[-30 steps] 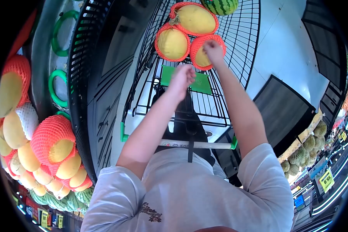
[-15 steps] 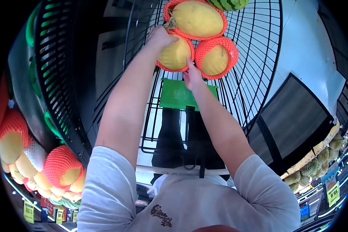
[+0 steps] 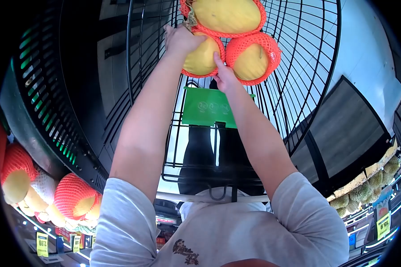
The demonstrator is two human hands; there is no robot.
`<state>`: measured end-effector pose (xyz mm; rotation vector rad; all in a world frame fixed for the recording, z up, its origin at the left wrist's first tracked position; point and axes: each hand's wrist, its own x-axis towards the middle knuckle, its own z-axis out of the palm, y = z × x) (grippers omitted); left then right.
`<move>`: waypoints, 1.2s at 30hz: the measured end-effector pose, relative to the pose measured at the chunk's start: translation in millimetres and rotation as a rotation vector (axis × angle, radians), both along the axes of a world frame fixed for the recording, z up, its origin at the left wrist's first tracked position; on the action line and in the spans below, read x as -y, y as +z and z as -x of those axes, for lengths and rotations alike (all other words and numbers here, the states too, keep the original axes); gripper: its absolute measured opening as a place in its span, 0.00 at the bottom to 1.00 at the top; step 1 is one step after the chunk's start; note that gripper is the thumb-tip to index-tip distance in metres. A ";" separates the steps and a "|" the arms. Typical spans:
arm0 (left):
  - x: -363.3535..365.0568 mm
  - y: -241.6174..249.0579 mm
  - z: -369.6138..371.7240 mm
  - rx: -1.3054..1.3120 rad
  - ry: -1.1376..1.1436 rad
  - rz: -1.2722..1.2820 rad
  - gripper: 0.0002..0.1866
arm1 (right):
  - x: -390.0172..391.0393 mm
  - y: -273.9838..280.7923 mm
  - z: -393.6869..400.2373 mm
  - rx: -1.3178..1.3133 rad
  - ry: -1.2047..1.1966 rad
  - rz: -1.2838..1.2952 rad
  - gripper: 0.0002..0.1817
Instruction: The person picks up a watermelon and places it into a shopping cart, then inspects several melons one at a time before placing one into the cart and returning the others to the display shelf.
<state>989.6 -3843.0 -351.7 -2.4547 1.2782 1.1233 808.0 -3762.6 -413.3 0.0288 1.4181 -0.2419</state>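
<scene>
Inside the shopping cart, three yellow melons sit in red foam nets. My left hand curls over the left side of the nearer left melon, its thumb lying across the top. From the near right side, my right hand grips the same melon, thumb on the skin and the other fingers partly hidden beneath. Touching it on the right is another netted melon. A larger oblong melon lies just beyond, with a dried stem close to my left hand.
A green plastic panel hangs at the cart's near end, above the handle. On the left stands a black slotted crate, with netted melons below it. Durians and price tags line the right side.
The view has shifted a little, so the melons appear slightly higher and the watermelon at the top has left the frame. Both hands stay on the same melon.
</scene>
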 end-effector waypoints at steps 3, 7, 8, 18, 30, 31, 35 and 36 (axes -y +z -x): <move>-9.7 -0.2 8.7 -0.021 0.059 -0.012 0.44 | -5.5 -18.6 5.8 -0.088 0.076 -0.041 0.47; -22.0 -11.1 13.7 0.036 0.000 0.113 0.45 | -6.9 -10.9 3.1 -0.145 0.190 0.052 0.48; -22.7 -18.2 11.6 0.042 -0.019 0.130 0.45 | -7.3 -14.1 5.0 -0.092 0.178 0.078 0.54; 22.7 -68.7 -15.3 -0.183 0.024 -0.174 0.65 | 3.9 -22.7 9.9 0.085 0.175 0.025 0.51; -9.5 -7.7 -3.5 -0.193 0.017 0.022 0.58 | -15.3 -4.0 18.2 -0.030 0.108 0.160 0.47; -13.5 2.8 -2.7 -0.194 0.011 0.017 0.58 | -17.9 3.3 17.7 -0.030 0.101 0.155 0.47; -19.7 44.2 16.9 -0.099 0.009 -0.043 0.58 | -13.8 60.4 25.5 -0.105 0.085 0.196 0.45; -20.7 57.1 22.5 -0.034 -0.005 -0.049 0.58 | -12.1 75.6 27.5 -0.141 0.060 0.197 0.45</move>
